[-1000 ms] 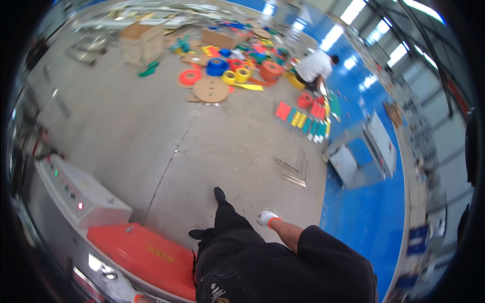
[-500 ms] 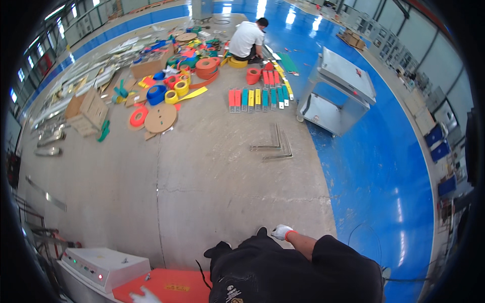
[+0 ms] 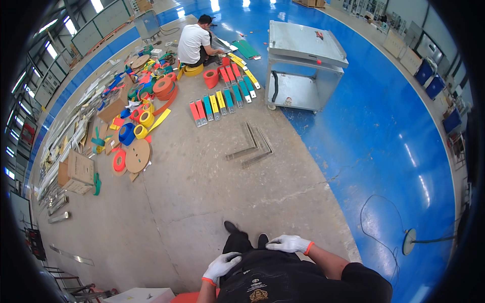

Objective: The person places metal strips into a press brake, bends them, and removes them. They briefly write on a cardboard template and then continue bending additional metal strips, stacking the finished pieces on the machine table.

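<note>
Below, at the bottom centre of the frame, the person's two white-gloved hands rest on dark trousers. The left hand lies loosely curled on the left thigh, fingers bent and holding nothing. The right hand lies flat on the right thigh, fingers extended toward the picture's left, also holding nothing. Both gloves show an orange cuff. The trousers are black, matching the black shirt with a small printed emblem at the lower edge; two dark shoe tips show just above the hands on the grey concrete floor.

In the centre, two grey metal angle pieces lie on the concrete. Above them, a row of coloured flat bars in red, green and yellow is laid out. At upper left, rolls of coloured tape and a round wooden disc lie scattered. A second person in a white shirt crouches at top centre. A grey metal cabinet stands at upper right on the blue floor.
</note>
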Tool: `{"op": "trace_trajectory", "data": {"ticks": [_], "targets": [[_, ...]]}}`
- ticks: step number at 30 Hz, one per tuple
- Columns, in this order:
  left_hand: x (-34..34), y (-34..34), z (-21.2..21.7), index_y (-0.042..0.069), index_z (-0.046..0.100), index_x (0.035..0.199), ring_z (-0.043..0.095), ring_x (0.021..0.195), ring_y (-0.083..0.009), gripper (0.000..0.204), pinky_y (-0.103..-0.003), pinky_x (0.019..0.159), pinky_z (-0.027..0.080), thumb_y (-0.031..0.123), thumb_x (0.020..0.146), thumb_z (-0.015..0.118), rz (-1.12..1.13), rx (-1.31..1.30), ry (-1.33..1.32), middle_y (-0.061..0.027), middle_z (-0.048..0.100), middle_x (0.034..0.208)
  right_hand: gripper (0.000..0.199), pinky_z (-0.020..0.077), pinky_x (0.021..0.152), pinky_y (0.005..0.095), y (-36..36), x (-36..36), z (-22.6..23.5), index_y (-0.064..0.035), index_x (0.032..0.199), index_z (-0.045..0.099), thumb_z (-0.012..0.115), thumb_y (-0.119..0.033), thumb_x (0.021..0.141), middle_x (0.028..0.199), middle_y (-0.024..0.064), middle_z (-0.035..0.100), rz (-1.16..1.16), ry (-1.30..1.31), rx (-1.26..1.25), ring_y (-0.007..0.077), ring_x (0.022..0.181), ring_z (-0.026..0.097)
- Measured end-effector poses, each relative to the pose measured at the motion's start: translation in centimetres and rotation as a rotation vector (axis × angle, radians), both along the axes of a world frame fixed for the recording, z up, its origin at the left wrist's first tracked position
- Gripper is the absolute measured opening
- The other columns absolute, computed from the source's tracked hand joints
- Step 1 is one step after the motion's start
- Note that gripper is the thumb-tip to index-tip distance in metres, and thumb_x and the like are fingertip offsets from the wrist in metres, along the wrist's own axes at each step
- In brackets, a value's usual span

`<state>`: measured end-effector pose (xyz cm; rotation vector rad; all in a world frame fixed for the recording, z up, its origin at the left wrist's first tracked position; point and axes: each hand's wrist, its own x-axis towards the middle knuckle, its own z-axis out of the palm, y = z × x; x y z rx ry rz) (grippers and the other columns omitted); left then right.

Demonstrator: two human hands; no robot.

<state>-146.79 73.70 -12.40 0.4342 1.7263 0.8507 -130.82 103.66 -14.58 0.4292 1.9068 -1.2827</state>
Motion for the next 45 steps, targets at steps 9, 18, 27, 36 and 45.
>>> {"op": "trace_trajectory", "data": {"ticks": [9,18,27,36,45], "targets": [[-15.9,17.3,-3.8,0.008,0.078,0.115,0.074,0.109,-0.0333,0.025,-0.041,0.097,0.057,0.027,0.098,0.074,-0.042,0.133,0.437,-0.0161,0.077,0.114,0.065,0.0514,0.110,0.0387,11.8,-14.0,0.7,-0.0073,0.135,0.073,0.066,-0.059,0.097,0.131,0.0172,0.075,-0.530,0.013,0.154,0.0311,0.124,0.071],[-36.0,36.3,-3.8,0.010,0.071,0.123,0.068,0.113,-0.0420,0.055,-0.051,0.100,0.054,0.059,0.099,0.064,-0.663,0.068,0.510,-0.0190,0.070,0.119,0.063,0.0566,0.101,0.0470,27.3,-26.3,-2.7,-0.0086,0.131,0.074,0.064,-0.060,0.096,0.122,0.0227,0.076,-0.329,-0.007,0.539,0.0412,0.114,0.072],[-53.9,34.1,-23.6,0.001,0.077,0.112,0.073,0.081,-0.0293,0.051,-0.044,0.075,0.058,0.048,0.094,0.072,0.490,-0.563,0.220,-0.0156,0.077,0.088,0.059,0.0577,0.098,0.0474,44.9,-39.0,-7.6,-0.0071,0.132,0.072,0.071,-0.052,0.093,0.115,0.0215,0.078,-0.762,0.015,0.556,0.0392,0.110,0.074],[-60.7,44.9,-21.9,-0.001,0.078,0.106,0.063,0.064,-0.0154,0.043,-0.035,0.061,0.052,0.041,0.097,0.075,0.580,-0.479,0.040,-0.0056,0.072,0.078,0.048,0.0588,0.097,0.0440,63.0,-58.2,-5.7,-0.0086,0.131,0.073,0.070,-0.040,0.095,0.116,0.0188,0.079,-0.842,0.282,0.572,0.0363,0.108,0.076],[-83.8,58.6,-24.6,0.004,0.079,0.115,0.077,0.107,-0.0366,0.051,-0.045,0.093,0.059,0.048,0.097,0.063,0.106,-0.605,0.352,-0.0208,0.080,0.109,0.050,0.0580,0.093,0.0425,74.6,-81.2,-5.4,-0.0044,0.140,0.065,0.076,-0.016,0.092,0.118,0.0211,0.074,-1.175,0.579,0.877,0.0333,0.104,0.073]]}}
